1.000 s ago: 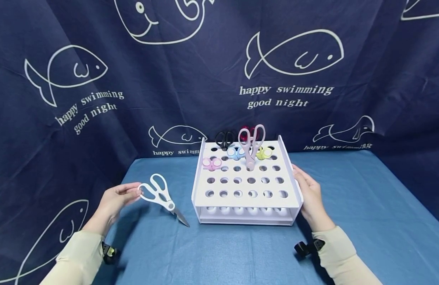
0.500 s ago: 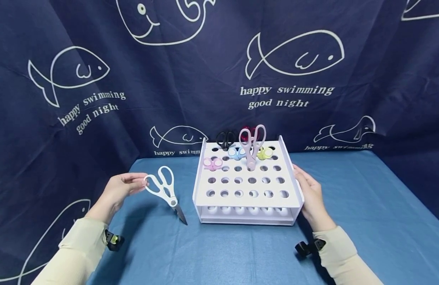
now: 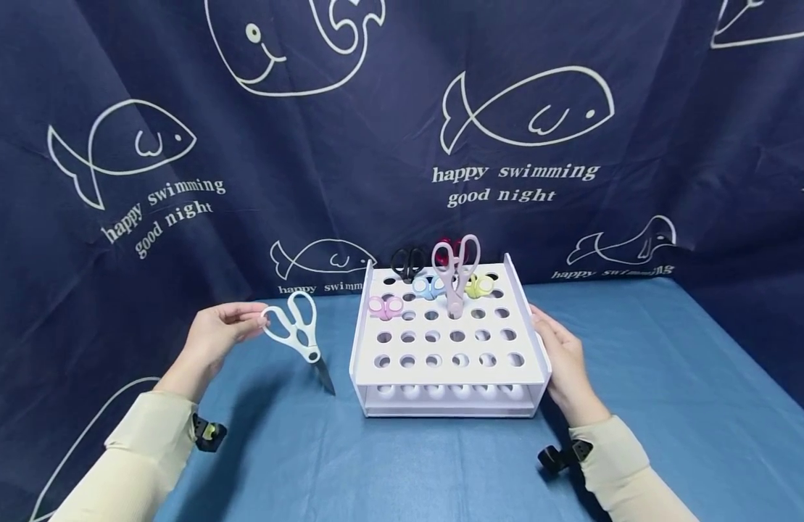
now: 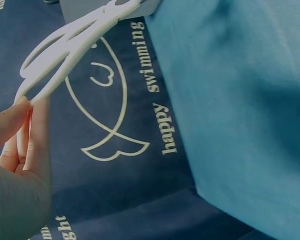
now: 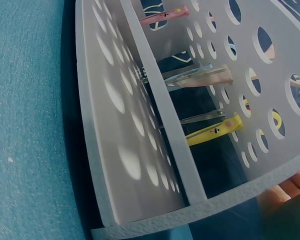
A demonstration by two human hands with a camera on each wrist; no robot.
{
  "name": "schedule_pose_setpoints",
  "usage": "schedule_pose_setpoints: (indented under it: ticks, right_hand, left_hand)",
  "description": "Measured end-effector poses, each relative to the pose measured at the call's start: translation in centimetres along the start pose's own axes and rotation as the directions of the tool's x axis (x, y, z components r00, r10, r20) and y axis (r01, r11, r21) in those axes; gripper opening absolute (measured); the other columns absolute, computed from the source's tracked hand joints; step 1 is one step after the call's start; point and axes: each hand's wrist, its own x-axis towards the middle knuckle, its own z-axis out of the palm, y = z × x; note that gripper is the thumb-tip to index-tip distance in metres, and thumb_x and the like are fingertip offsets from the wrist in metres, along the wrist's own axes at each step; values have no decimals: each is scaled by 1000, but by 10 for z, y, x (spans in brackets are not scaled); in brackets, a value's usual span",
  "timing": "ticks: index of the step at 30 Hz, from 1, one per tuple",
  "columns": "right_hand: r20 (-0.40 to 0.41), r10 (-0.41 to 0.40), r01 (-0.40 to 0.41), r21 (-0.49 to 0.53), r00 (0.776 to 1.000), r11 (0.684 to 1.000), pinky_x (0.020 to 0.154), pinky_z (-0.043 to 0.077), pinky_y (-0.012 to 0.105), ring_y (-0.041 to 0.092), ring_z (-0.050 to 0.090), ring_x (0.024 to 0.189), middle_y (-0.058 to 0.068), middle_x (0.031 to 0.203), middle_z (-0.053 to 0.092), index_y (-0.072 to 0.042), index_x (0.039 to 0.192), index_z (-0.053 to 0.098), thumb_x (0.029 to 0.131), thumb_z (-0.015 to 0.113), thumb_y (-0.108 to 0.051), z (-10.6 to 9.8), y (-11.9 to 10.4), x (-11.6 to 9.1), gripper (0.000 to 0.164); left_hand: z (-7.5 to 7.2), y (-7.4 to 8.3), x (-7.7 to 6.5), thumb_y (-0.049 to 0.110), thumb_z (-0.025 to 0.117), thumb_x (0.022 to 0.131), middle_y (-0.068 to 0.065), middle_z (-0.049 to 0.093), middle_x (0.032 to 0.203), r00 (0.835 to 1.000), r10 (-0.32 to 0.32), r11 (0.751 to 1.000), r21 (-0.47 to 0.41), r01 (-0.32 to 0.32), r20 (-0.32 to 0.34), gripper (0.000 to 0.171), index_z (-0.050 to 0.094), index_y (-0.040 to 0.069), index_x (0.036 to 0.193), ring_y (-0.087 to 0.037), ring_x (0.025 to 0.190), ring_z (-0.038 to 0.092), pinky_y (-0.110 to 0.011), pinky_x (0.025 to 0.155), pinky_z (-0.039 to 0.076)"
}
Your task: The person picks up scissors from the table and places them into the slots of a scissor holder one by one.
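My left hand (image 3: 222,333) pinches one handle loop of the white scissors (image 3: 302,335) between thumb and fingers. In the head view the scissors hang at a slant, loops up and dark blade pointing down right, left of the white rack (image 3: 434,373). Their white handles (image 4: 65,50) cross the upper left of the left wrist view, where the blade is not clearly seen. My right hand (image 3: 565,359) rests against the outside of the rack's right side panel, its fingers partly hidden behind it. A few fingers (image 5: 295,187) show beyond the panel in the right wrist view.
Rows of round holes cover the rack's top. Upright in it stand pink scissors (image 3: 385,307), black scissors (image 3: 408,262), blue scissors (image 3: 429,286), yellow scissors (image 3: 480,286), red scissors (image 3: 444,254) and tall mauve scissors (image 3: 455,286). A blue cloth (image 3: 434,464) lies beneath; a fish-print curtain (image 3: 349,167) hangs behind.
My left hand has risen and moved slightly right with the white scissors, which now hang more steeply. The right hand stays at the rack's side, and the head view has shifted a little.
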Motion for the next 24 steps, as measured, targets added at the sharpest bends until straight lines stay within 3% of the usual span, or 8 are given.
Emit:
schedule_pose_setpoints:
  ticks: [14, 19, 24]
  right_hand:
    - [-6, 3, -3, -20, 1000, 1000, 80, 55, 17, -2, 65, 96, -19, 107, 70, 1, 143, 43, 96, 60, -32, 0, 0, -2, 60]
    - [-17, 10, -11, -41, 1000, 999, 80, 55, 16, -2, 65, 95, -20, 107, 69, 0, 143, 44, 96, 60, -32, 0, 0, -2, 59]
    - [-26, 19, -21, -55, 999, 998, 80, 55, 16, -2, 65, 96, -20, 107, 69, -3, 143, 45, 97, 59, -33, 1, -1, -1, 57]
  left_hand:
    - [-2, 53, 16, 4, 66, 90, 25, 67, 70, 989, 113, 992, 72, -107, -94, 35, 59, -9, 122, 5, 71, 67, -15, 69, 57]
    - [-1, 66, 18, -1, 68, 88, 18, 71, 71, 978, 174, 983, -31, -179, -118, 15, 71, 7, 100, 2, 70, 68, -15, 66, 56]
    - [-1, 79, 20, -3, 69, 85, 11, 73, 71, 968, 208, 956, -178, -232, -142, 22, 74, 18, 85, -1, 68, 69, -15, 66, 56]
